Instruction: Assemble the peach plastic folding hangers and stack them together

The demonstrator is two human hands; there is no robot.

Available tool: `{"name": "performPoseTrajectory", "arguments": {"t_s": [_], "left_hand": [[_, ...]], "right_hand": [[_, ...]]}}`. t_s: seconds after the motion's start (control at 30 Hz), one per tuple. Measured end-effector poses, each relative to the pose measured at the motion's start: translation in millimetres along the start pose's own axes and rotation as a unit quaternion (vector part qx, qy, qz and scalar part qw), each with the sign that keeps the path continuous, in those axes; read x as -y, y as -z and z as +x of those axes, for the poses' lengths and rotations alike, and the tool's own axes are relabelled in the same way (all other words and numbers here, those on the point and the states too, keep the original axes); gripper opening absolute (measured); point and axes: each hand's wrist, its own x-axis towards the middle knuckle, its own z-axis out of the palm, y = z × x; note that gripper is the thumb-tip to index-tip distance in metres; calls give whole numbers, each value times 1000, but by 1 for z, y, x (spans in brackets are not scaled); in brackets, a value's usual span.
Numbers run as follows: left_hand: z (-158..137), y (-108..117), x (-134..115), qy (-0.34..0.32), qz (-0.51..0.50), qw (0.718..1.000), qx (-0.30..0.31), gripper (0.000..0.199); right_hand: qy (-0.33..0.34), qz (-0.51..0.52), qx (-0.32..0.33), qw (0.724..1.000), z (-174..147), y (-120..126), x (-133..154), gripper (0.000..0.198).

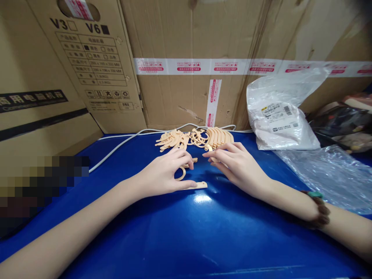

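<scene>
My left hand arches over several pale wooden pieces on the blue tabletop. Its thumb presses on a flat wooden strip with a small hole near the end. Between thumb and curled fingers shows a wooden ring, partly hidden by the hand; another short wooden piece sticks out beyond the fingertips. To the right, my right hand is closed in a loose pinch, with a small pale wooden piece mostly hidden among its fingers. The two hands are a short gap apart.
Behind the hands lie a heap of wooden parts, ring-shaped parts and a row of curved strips. A white cable runs along the cardboard boxes. On the right are a plastic bag and clear wrap.
</scene>
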Motion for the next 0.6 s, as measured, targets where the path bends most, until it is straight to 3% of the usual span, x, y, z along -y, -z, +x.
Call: {"name": "performPoseTrajectory", "arguments": {"t_s": [0.23,0.43,0.6], "left_hand": [[-1,-2,-4,-4,-38,998,40,44],[-1,-9,-3,-15,-29,998,54,29],[1,-12,-1,-20,-30,998,48,26]], "right_hand": [[-14,-7,7,1000,0,-2,-1,23],[-30,44,-17,998,-2,-9,-3,56],[-33,62,18,997,-3,-7,-3,36]]}}
